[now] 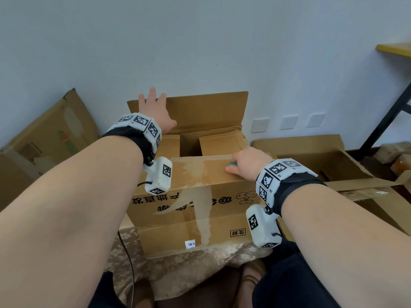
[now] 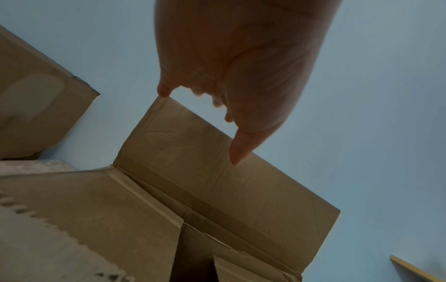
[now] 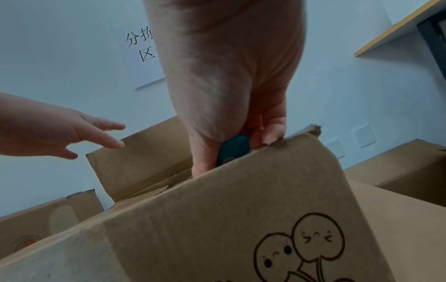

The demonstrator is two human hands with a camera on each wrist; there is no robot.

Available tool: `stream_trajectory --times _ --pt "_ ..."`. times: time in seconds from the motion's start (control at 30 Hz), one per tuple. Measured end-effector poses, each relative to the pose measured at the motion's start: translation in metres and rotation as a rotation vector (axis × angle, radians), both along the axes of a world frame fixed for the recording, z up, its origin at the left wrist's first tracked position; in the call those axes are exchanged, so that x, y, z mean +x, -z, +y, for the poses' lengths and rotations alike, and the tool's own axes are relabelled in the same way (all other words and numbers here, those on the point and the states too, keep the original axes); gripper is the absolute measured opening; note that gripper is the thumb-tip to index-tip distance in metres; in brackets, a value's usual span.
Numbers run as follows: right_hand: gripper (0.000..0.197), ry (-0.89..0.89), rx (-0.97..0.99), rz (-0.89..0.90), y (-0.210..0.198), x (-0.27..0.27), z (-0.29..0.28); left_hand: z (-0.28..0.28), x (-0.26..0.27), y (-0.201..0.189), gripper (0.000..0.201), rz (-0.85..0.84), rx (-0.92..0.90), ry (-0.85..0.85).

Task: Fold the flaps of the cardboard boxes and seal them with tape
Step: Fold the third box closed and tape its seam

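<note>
Head view: left hand (image 1: pixel 153 110) flat-open at far flap (image 1: pixel 200 112) edge, right hand (image 1: pixel 246 162) gripping teal object (image 1: pixel 233 164) on near flap (image 1: pixel 200 170).

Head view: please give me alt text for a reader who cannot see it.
A person's open left hand reaches to the upright far flap of a printed brown cardboard box, while the right hand, holding a small teal object, presses the near flap down. More brown cardboard boxes stand alongside, against a pale wall.
</note>
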State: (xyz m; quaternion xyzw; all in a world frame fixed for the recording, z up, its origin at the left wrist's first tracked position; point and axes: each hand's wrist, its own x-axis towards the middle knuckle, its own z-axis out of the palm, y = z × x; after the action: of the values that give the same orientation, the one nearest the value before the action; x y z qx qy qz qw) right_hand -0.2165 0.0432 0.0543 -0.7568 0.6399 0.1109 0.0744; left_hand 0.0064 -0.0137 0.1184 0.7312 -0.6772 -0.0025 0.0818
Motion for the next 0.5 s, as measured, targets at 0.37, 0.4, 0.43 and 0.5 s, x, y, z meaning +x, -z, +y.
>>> stream_trajectory --times 0.37,0.4,0.43,0.5 --pt "0.039 0.029 -0.076 -0.080 0.006 -0.004 -0.003 0.017 0.001 -0.001 0.069 -0.094 0.174 0.083" --pt "0.036 0.038 -0.095 -0.092 0.007 -0.005 -0.001 0.022 0.002 0.003 0.070 -0.092 0.202 0.089" --pt "0.033 0.046 -0.117 -0.108 0.006 -0.007 0.000 0.026 0.003 0.006 0.072 -0.079 0.230 0.097" --pt "0.026 0.071 -0.169 -0.171 0.006 -0.007 0.005 0.035 0.008 0.014 0.074 -0.056 0.304 0.114"
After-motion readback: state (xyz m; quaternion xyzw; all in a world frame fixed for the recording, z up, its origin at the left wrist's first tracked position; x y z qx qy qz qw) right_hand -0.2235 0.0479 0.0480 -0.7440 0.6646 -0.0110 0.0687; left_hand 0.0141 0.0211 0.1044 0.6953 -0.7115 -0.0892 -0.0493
